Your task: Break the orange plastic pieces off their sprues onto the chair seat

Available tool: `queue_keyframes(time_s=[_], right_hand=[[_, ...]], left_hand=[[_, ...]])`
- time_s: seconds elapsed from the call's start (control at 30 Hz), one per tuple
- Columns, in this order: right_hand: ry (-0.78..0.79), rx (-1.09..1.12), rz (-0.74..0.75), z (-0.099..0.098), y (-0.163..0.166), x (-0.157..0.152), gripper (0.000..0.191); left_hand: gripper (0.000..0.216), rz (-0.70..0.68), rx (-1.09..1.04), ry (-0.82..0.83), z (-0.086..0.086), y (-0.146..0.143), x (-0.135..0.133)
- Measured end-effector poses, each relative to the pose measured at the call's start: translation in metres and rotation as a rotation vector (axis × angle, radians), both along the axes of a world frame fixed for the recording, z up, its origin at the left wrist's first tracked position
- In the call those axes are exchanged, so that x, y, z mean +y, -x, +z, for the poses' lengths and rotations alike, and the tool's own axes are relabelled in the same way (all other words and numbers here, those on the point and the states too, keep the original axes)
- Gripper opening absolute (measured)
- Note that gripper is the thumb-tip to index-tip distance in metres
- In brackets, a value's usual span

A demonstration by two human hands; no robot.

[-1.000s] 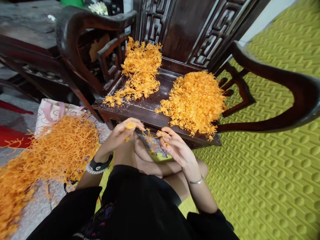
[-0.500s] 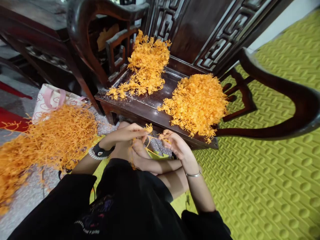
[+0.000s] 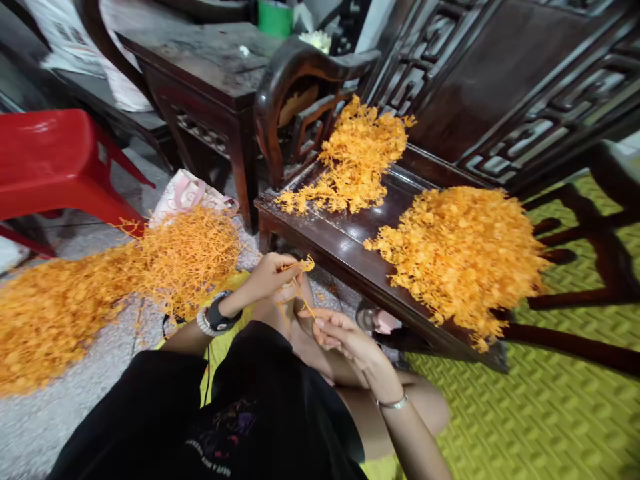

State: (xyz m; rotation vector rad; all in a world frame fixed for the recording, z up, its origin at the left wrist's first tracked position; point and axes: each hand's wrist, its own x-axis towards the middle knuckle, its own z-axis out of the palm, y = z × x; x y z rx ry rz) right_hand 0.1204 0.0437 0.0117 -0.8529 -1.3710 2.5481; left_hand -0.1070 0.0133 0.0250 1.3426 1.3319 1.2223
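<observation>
An orange strand is pinched by the fingertips of the right hand, near, and the left hand, farther; light, even tension seems best, lest it snap. At left, a tangled orange heap is spread by a cloth bag. Beyond, two orange piles are borne by the chair, whose edge limits reach.

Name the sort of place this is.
Probably a home's sitting room, though another seating area is possible: a carved wooden armchair, a dark wooden table beside it and a yellow textured mat on the floor suggest it.
</observation>
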Motion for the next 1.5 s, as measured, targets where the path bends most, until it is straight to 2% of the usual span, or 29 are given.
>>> queue_keyframes(time_s=[0.1, 0.17, 0.23, 0.3, 0.33, 0.4, 0.43, 0.5, 0.53, 0.57, 0.67, 0.77, 0.83, 0.97, 1.07, 1.17, 1.23, 1.33, 1.4, 1.5], right_hand=[[0.121, 0.103, -0.007, 0.004, 0.015, -0.012, 0.034], [0.241, 0.142, -0.002, 0.009, 0.022, -0.019, 0.032], [0.332, 0.163, 0.021, 0.014, 0.027, -0.024, 0.030], [0.371, 0.181, 0.039, 0.017, 0.028, -0.030, 0.030], [0.382, 0.180, 0.054, 0.017, 0.027, -0.032, 0.030], [0.414, 0.155, 0.098, 0.014, 0.020, -0.037, 0.029], [0.428, 0.137, 0.106, 0.011, 0.014, -0.040, 0.029], [0.438, 0.096, 0.044, 0.002, -0.001, -0.044, 0.030], [0.434, 0.074, -0.024, -0.004, -0.008, -0.045, 0.030], [0.425, 0.050, -0.103, -0.010, -0.015, -0.046, 0.030], [0.382, -0.005, -0.308, -0.025, -0.029, -0.044, 0.026], [0.320, -0.014, -0.396, -0.035, -0.030, -0.040, 0.022], [0.311, -0.007, -0.410, -0.038, -0.027, -0.039, 0.022], [0.369, 0.044, -0.471, -0.040, -0.025, -0.043, 0.015], [0.395, 0.077, -0.567, -0.041, -0.032, -0.045, 0.015], [0.337, 0.073, -0.679, -0.042, -0.042, -0.044, 0.018], [0.264, 0.072, -0.751, -0.040, -0.047, -0.042, 0.027], [0.112, 0.103, -0.824, -0.033, -0.055, -0.033, 0.041], [-0.021, 0.113, -0.864, -0.027, -0.063, -0.024, 0.042], [-0.283, 0.042, -0.935, -0.007, -0.083, -0.005, 0.039]], left_hand=[[0.042, 0.258, -0.034, -0.083, 0.003, 0.005, -0.015], [0.045, 0.382, -0.096, -0.119, 0.009, 0.006, -0.025], [0.047, 0.454, -0.116, -0.142, 0.016, 0.007, -0.034], [0.047, 0.493, -0.087, -0.148, 0.022, 0.013, -0.042], [0.046, 0.555, -0.061, -0.165, 0.024, 0.020, -0.045], [0.046, 0.784, -0.031, -0.261, 0.026, 0.046, -0.053], [0.046, 0.968, -0.024, -0.342, 0.026, 0.064, -0.059], [0.043, 1.180, -0.082, -0.442, 0.021, 0.105, -0.071], [0.043, 1.244, -0.035, -0.421, 0.017, 0.124, -0.077], [0.045, 1.257, 0.055, -0.336, 0.011, 0.141, -0.081], [0.044, 1.134, 0.265, -0.060, -0.013, 0.170, -0.086], [0.032, 1.113, 0.397, 0.022, -0.035, 0.167, -0.076], [0.029, 1.108, 0.499, 0.047, -0.043, 0.159, -0.065], [0.043, 1.117, 0.677, 0.094, -0.042, 0.146, -0.045], [0.049, 1.229, 0.726, -0.055, -0.030, 0.134, -0.039], [0.046, 1.262, 0.660, -0.211, -0.017, 0.116, -0.039], [0.041, 1.239, 0.628, -0.280, -0.013, 0.102, -0.040], [0.028, 1.105, 0.487, -0.232, -0.016, 0.073, -0.036], [0.023, 0.988, 0.326, -0.108, -0.023, 0.050, -0.029], [0.032, 0.856, 0.187, 0.036, -0.037, 0.012, -0.015]])
